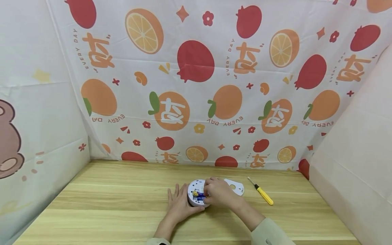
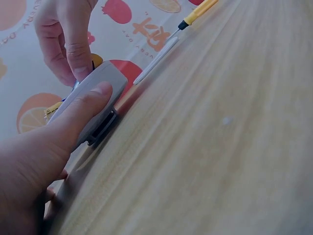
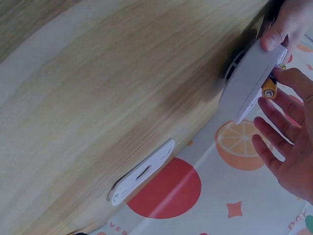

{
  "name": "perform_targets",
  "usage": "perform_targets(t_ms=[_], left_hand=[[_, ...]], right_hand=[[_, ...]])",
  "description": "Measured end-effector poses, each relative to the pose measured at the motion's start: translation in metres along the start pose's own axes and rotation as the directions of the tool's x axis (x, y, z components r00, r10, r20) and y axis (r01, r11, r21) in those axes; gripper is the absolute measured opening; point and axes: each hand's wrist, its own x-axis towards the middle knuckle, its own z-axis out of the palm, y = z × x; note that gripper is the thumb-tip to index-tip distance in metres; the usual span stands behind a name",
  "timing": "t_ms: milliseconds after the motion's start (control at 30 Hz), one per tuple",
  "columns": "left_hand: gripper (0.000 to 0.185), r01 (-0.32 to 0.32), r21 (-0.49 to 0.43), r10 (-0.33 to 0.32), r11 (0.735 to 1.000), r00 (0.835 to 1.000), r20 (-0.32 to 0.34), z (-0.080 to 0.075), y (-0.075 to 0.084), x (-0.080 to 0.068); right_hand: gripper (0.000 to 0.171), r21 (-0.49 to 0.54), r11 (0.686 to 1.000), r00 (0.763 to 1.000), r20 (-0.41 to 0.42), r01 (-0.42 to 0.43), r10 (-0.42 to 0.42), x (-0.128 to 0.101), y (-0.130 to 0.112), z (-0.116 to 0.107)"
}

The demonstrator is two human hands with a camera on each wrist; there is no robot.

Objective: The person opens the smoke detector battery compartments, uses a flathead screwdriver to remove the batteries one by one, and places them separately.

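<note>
A round white battery-powered device point(image 1: 196, 188) lies on the table, its printed face up, with yellow and blue parts in its middle. My left hand point(image 1: 180, 206) holds its left and near sides, and the thumb point(image 2: 93, 100) presses on the side wall in the left wrist view. Over the device's right part, my right hand point(image 1: 218, 191) reaches down with bent fingers. In the right wrist view that hand pinches an orange-and-black battery point(image 3: 269, 89) at the device's face, its other fingers spread apart. From above, the right hand hides the battery.
Right of the device lies a flat white plate point(image 1: 238, 188) with a round hole, partly behind the right hand. Farther right is a screwdriver point(image 1: 264, 195) with a yellow handle. Fruit-printed cloth point(image 1: 196, 102) hangs along the table's back edge, with pale cloth at both sides.
</note>
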Motion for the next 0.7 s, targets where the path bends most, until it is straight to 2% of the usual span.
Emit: perform_targets(t_ms=[300, 533, 700], left_hand=[[0.103, -0.008, -0.016, 0.007, 1.000, 1.000, -0.007, 0.000, 0.000, 0.000], [0.102, -0.012, -0.015, 0.011, 1.000, 1.000, -0.024, 0.001, 0.000, 0.000], [0.102, -0.016, -0.014, 0.015, 1.000, 0.999, -0.039, 0.003, 0.000, -0.001]], right_hand=[[0.011, 0.043, 0.999, 0.999, -0.038, -0.017, 0.019, -0.005, 0.005, -0.003], [0.010, 0.112, 0.990, 0.994, -0.061, -0.083, 0.091, -0.012, 0.013, -0.010], [0.011, 0.107, 0.988, 0.990, -0.075, -0.109, 0.117, -0.017, 0.022, -0.013]])
